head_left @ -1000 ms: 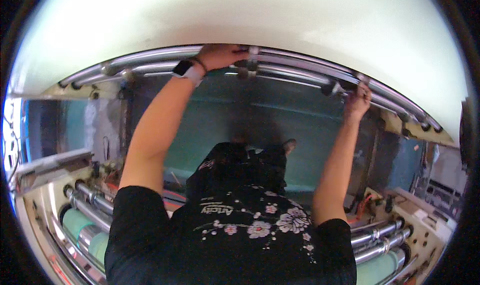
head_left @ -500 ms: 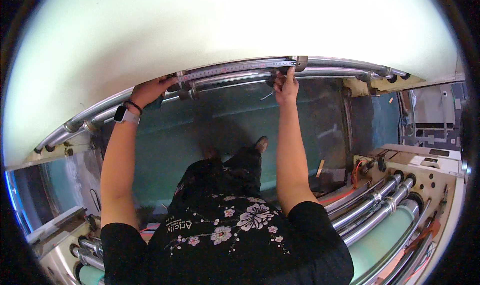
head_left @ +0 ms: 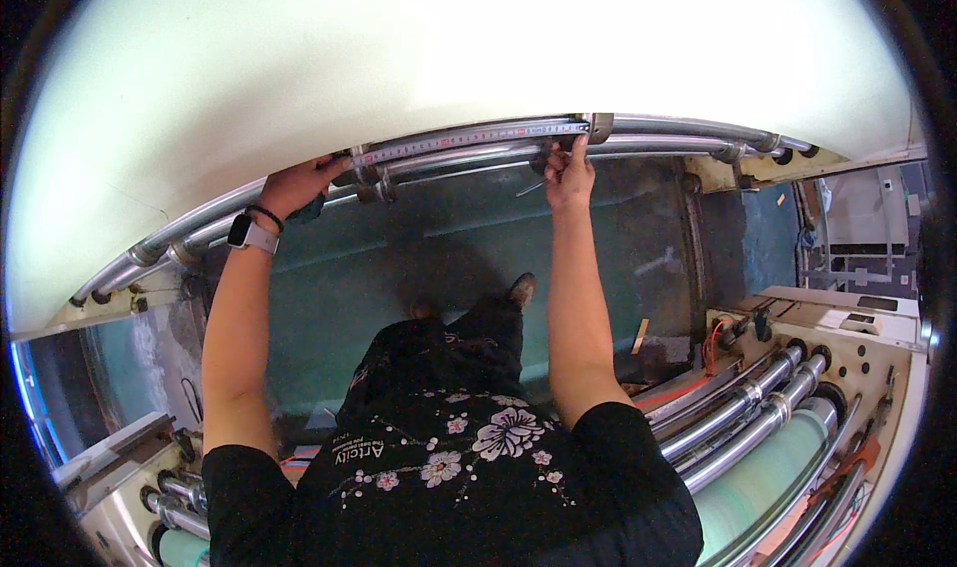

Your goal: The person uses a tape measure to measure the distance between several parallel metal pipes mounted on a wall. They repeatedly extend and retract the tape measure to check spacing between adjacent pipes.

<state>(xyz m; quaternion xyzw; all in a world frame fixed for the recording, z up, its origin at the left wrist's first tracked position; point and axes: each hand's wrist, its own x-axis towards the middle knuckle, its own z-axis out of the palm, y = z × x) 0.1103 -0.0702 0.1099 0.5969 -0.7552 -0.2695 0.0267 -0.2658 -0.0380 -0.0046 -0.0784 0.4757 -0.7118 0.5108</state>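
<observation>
Both arms reach up to a metal rail point(head_left: 658, 129) on the machine, where the left hand point(head_left: 299, 183) and the right hand point(head_left: 568, 173) pinch the two ends of a measuring tape point(head_left: 469, 139), stretched flat along it so it lies straight.

A steel roller bar point(head_left: 658, 129) carries a measuring tape point(head_left: 469, 139) (laid along it); both hands grip it.

Metal measuring tape point(head_left: 469, 141) stretched taut along the curved steel rail point(head_left: 658, 129)
</observation>
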